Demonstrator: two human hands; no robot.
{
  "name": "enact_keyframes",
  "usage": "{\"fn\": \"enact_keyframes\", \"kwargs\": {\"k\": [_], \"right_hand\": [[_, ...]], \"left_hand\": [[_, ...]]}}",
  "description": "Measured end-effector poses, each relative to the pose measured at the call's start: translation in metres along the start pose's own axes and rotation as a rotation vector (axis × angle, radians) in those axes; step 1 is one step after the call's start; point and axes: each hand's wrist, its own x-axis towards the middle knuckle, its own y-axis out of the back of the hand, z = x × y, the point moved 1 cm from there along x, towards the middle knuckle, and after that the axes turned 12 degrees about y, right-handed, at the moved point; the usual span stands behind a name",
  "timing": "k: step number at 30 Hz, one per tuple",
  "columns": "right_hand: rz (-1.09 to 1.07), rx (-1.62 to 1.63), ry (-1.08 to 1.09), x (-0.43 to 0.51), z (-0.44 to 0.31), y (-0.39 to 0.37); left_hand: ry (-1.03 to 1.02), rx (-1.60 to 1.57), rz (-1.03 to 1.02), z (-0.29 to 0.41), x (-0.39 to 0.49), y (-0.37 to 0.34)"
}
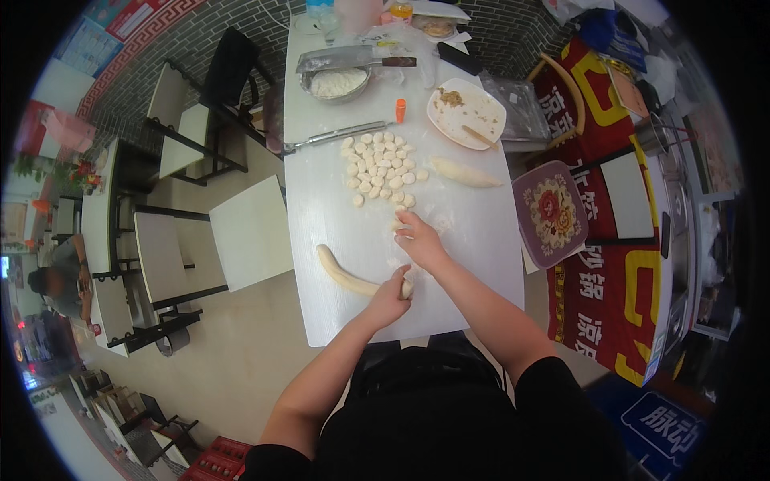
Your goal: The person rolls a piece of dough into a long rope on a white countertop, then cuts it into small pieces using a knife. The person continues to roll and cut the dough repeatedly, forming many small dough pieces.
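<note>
My left hand (390,300) grips one end of a long dough rope (343,276), which curves away to the left on the white table (349,324). Ahead and to the right, my right hand (421,239) has a small dough piece (398,225) at its fingertips, just below a cluster of small round dough pieces (379,168). Right of that cluster lies a thick, uncut dough roll (463,172). White flour dusts the tabletop around both hands.
Farther up the table are a metal bowl of flour (337,83) with a cleaver (337,59) across it, a metal rod (343,133), an orange-capped item (400,111) and a plate with filling remains (469,114). A cushioned stool (550,213) stands right; a person (63,282) sits far left.
</note>
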Motion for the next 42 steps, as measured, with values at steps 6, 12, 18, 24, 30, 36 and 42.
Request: {"fn": "enact_keyframes", "kwargs": {"k": [6, 12, 18, 24, 30, 36, 42], "right_hand": [[-0.219, -0.036, 0.117, -0.038, -0.019, 0.023], [-0.436, 0.107, 0.118, -0.065, -0.040, 0.037], [-0.340, -0.106, 0.027, -0.057, -0.063, 0.038], [-0.333, -0.201, 0.219, -0.060, -0.073, 0.035], [-0.144, -0.130, 0.264, -0.065, -0.045, 0.029], [0.008, -0.482, -0.081, -0.065, -0.001, 0.041], [-0.045, -0.097, 0.168, -0.016, 0.001, -0.002]], "left_hand": [[0.022, -0.219, -0.083, 0.004, 0.008, 0.014], [0.051, -0.428, -0.284, 0.010, 0.010, 0.042], [-0.108, -0.116, -0.161, 0.017, 0.006, 0.034], [-0.110, -0.065, -0.063, 0.026, -0.002, 0.031], [-0.189, -0.181, 0.014, 0.034, -0.023, 0.033], [-0.043, -0.216, 0.110, 0.012, -0.030, 0.041], [-0.012, -0.016, 0.030, -0.015, -0.007, 0.010]]}}
